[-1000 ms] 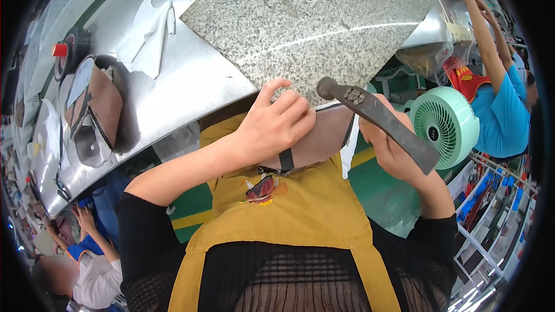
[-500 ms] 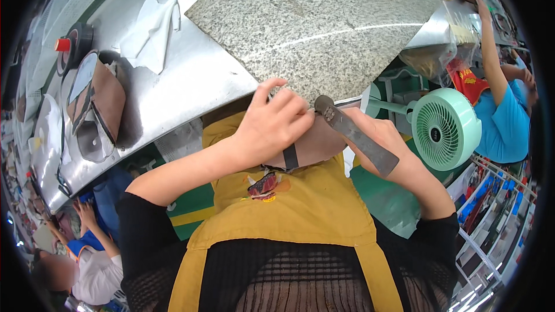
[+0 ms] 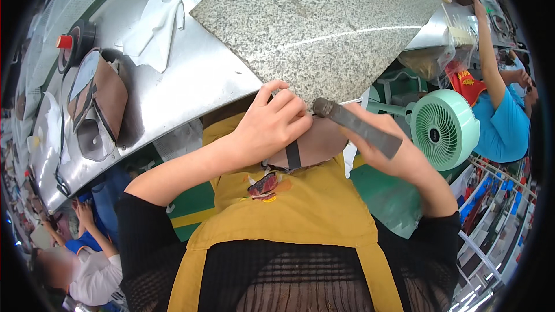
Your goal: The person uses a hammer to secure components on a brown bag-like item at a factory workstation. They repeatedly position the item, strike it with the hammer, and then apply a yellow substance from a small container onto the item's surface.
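Observation:
My right hand (image 3: 406,153) is closed round a hammer whose dark metal head (image 3: 361,130) lies across the view, its blunt end close to the fingers of my left hand; the handle is hidden. My left hand (image 3: 273,122) is closed, fingers bent, at the edge of a brown leather bag piece (image 3: 321,143) with a dark strap (image 3: 292,154). That piece rests between my yellow apron (image 3: 277,214) and the front edge of a speckled stone slab (image 3: 324,34). Whatever lies under my left fingertips is hidden.
The slab lies on a metal table (image 3: 214,89). To the left are a white cloth (image 3: 156,32), a brown bag (image 3: 101,101) and a red-capped container (image 3: 65,42). A green fan (image 3: 444,130) stands at the right. Other people work on both sides.
My right hand has turned and the hammer's head has tilted with it, its tail end now higher in view. My left hand stays almost in place.

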Demonstrator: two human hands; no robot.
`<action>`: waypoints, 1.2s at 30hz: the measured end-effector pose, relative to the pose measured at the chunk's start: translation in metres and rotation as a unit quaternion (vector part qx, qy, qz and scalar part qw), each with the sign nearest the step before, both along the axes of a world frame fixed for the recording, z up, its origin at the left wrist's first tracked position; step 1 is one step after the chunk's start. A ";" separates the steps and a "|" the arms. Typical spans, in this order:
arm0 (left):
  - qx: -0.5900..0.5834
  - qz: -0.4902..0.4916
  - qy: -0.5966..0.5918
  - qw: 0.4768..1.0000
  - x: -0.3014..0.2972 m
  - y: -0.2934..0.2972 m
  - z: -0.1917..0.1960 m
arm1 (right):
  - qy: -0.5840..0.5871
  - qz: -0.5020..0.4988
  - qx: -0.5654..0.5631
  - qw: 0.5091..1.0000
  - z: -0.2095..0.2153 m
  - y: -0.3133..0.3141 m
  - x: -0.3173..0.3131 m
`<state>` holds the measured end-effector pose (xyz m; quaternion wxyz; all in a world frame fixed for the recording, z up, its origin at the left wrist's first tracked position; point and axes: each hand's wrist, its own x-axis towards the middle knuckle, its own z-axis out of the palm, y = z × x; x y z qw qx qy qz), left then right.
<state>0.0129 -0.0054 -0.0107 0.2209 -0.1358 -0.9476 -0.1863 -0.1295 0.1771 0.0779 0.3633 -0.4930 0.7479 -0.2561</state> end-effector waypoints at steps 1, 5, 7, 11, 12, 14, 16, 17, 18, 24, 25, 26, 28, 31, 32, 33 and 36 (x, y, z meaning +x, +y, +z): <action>-0.002 0.000 0.002 1.000 0.000 0.000 0.000 | -0.028 -0.013 0.008 0.999 0.005 -0.002 -0.001; -0.012 0.005 -0.001 1.000 0.008 0.001 -0.001 | 0.030 -0.009 -0.059 0.998 0.006 -0.001 0.008; -0.011 -0.002 0.014 1.000 0.004 0.001 0.000 | 0.038 0.016 -0.009 0.999 -0.010 0.006 0.012; 0.012 0.009 -0.018 1.000 0.004 0.003 0.003 | 0.010 -0.028 -0.151 0.988 -0.022 0.003 0.003; 0.021 0.013 -0.042 0.999 0.004 0.002 0.005 | 0.043 -0.050 -0.141 0.988 -0.021 0.001 -0.003; 0.063 0.022 -0.068 0.995 -0.001 0.000 0.008 | 0.154 -0.071 -0.098 0.981 -0.020 -0.015 -0.025; 0.071 0.031 -0.095 0.993 -0.006 0.001 0.018 | 0.235 -0.078 -0.061 0.967 -0.027 -0.027 -0.047; 0.056 0.038 -0.100 0.993 -0.007 0.002 0.016 | 0.242 -0.084 -0.058 0.965 -0.030 -0.031 -0.055; 0.057 0.037 -0.108 0.992 -0.008 0.003 0.018 | 0.244 -0.089 -0.052 0.964 -0.033 -0.033 -0.059; 0.104 0.013 -0.158 0.982 -0.004 0.005 0.019 | 0.350 -0.033 -0.230 0.907 -0.029 -0.022 -0.022; 0.109 0.008 -0.162 0.981 -0.001 0.006 0.019 | 0.295 0.011 -0.240 0.925 -0.040 -0.016 -0.006; 0.116 0.001 -0.150 0.982 0.000 0.007 0.018 | 0.247 0.052 -0.220 0.942 -0.051 -0.007 0.008; 0.167 -0.026 -0.162 0.972 0.008 0.009 0.018 | 0.187 0.073 -0.163 0.966 -0.056 0.008 0.025; 0.160 -0.077 -0.189 0.966 0.019 0.006 0.025 | 0.054 0.076 -0.078 0.993 -0.047 0.011 0.038; 0.156 -0.099 -0.219 0.958 0.020 0.004 0.026 | 0.044 0.075 -0.111 0.990 -0.056 0.011 0.041; 0.152 -0.121 -0.249 0.949 0.021 0.003 0.030 | 0.026 0.077 -0.114 0.990 -0.060 0.014 0.041; 0.185 -0.191 -0.371 0.890 0.012 -0.021 0.040 | -0.021 0.086 -0.126 0.988 -0.057 0.020 0.040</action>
